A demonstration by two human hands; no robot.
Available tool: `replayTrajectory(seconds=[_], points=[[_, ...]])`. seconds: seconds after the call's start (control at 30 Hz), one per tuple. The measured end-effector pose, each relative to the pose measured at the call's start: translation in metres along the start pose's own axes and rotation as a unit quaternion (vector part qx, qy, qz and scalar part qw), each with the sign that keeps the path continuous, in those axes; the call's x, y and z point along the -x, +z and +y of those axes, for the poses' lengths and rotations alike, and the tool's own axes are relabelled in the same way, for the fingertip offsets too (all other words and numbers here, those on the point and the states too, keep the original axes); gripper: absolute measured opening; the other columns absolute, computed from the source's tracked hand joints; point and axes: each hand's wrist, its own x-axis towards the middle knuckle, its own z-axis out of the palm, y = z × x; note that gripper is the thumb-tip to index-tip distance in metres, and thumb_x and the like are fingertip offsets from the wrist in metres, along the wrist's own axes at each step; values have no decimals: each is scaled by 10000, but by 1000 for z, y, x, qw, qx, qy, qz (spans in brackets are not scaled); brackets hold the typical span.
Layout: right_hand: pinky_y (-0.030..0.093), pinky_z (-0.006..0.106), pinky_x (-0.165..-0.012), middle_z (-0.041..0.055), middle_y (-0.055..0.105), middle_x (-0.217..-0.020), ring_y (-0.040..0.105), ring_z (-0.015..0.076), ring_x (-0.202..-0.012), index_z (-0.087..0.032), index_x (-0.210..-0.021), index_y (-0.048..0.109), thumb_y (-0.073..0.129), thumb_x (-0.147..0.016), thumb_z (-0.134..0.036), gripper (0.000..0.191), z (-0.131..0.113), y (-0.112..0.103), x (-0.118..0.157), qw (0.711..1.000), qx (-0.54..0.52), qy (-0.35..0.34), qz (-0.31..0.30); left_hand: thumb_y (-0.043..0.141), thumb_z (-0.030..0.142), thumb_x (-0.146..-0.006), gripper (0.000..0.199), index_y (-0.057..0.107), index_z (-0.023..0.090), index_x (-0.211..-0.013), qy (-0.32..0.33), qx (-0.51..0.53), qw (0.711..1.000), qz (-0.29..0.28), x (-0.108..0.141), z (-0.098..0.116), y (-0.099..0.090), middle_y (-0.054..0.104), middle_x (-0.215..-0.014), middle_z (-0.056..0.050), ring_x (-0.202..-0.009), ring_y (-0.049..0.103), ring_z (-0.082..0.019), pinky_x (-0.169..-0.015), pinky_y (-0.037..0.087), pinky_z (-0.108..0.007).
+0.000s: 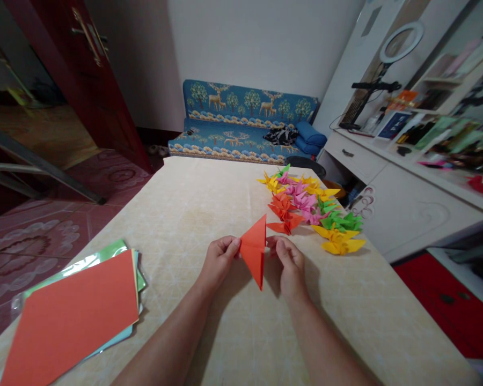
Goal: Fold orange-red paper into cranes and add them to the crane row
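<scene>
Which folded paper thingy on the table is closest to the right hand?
The frontmost orange one, just beyond the right hand; the other orange ones lie behind it, and the front yellow ones sit farther right.

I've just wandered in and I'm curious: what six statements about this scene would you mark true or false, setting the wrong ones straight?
1. The left hand has a folded orange paper in its grip. True.
2. Only one hand is in view. False: the right hand shows too, beside the folded orange paper.
3. Paper figures lie on the right side of the table. True.
4. All the paper figures are pink. False: yellow, orange and green ones lie there too.
5. The sofa beyond the table is blue, with deer in its pattern. True.
6. The topmost sheet at the left is blue. False: an orange sheet lies on top.
</scene>
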Motion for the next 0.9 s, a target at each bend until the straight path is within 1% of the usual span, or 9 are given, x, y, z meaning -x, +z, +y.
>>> replayTrajectory(seconds=[0.07, 0.13, 0.3, 0.37, 0.5, 0.6, 0.77, 0.83, 0.9], points=[[435, 295, -699, 41, 662, -808, 585, 203, -771, -200, -858, 676, 594, -833, -472, 285, -2, 2, 2, 998, -25, 16, -49, 587, 481, -781, 409, 519, 155, -545, -17, 4, 1000, -8, 0, -1, 0, 470, -531, 15, -512, 395, -97, -497, 303, -210], [432, 295, -665, 38, 661, -776, 583, 203, -731, -207, -876, 679, 593, -830, -482, 292, -3, 4, 4, 996, -36, 34, -81, 580, 510, -779, 422, 502, 160, -557, -33, 14, 999, -18, 1, -3, 0, 462, -534, 16, -501, 388, -96, -481, 292, -209], [428, 283, -639, 17, 632, -699, 556, 180, -655, -208, -809, 673, 560, -847, -497, 313, -1, 6, 6, 996, -39, 30, -78, 584, 576, -751, 456, 488, 167, -574, -65, 32, 997, -34, 2, -4, 1, 459, -532, 18, -485, 392, -99, -467, 289, -214], [434, 282, -648, 21, 648, -733, 571, 182, -677, -206, -835, 671, 584, -834, -484, 291, -1, 5, 6, 995, -46, 27, -84, 595, 575, -745, 465, 475, 166, -560, -60, 26, 997, -38, 2, -3, 2, 429, -520, 29, -476, 359, -88, -459, 264, -210], [465, 308, -744, 43, 688, -908, 619, 208, -812, -219, -966, 662, 661, -784, -431, 280, -3, 3, 8, 989, -69, 47, -121, 599, 549, -754, 452, 473, 161, -559, -57, 40, 997, -27, 3, -1, 2, 411, -515, 38, -474, 329, -78, -452, 238, -205], [473, 316, -748, 47, 683, -915, 619, 211, -827, -217, -981, 657, 694, -757, -397, 289, -3, 4, 9, 988, -62, 50, -135, 595, 513, -770, 422, 471, 161, -571, -63, 62, 996, -22, 4, 1, 3, 410, -514, 42, -469, 322, -73, -451, 236, -202], [468, 284, -669, 30, 665, -883, 598, 180, -749, -229, -1001, 636, 653, -789, -418, 285, -2, 7, 9, 990, -67, 39, -119, 598, 518, -765, 428, 478, 157, -568, -61, 46, 997, -34, 3, 1, 2, 395, -491, 50, -451, 308, -68, -441, 230, -203], [471, 277, -678, 24, 658, -941, 600, 175, -776, -246, -1057, 613, 654, -793, -399, 308, -3, 7, 10, 991, -64, 39, -111, 605, 535, -753, 445, 478, 154, -560, -63, 40, 996, -48, 2, 1, 1, 390, -481, 54, -446, 304, -65, -443, 234, -203], [478, 282, -735, 21, 648, -1030, 609, 180, -850, -270, -1144, 581, 672, -783, -351, 380, -6, 7, 12, 989, -60, 47, -124, 621, 546, -737, 456, 473, 154, -555, -67, 51, 995, -54, 2, 0, 1, 393, -479, 55, -445, 309, -64, -447, 241, -202]])
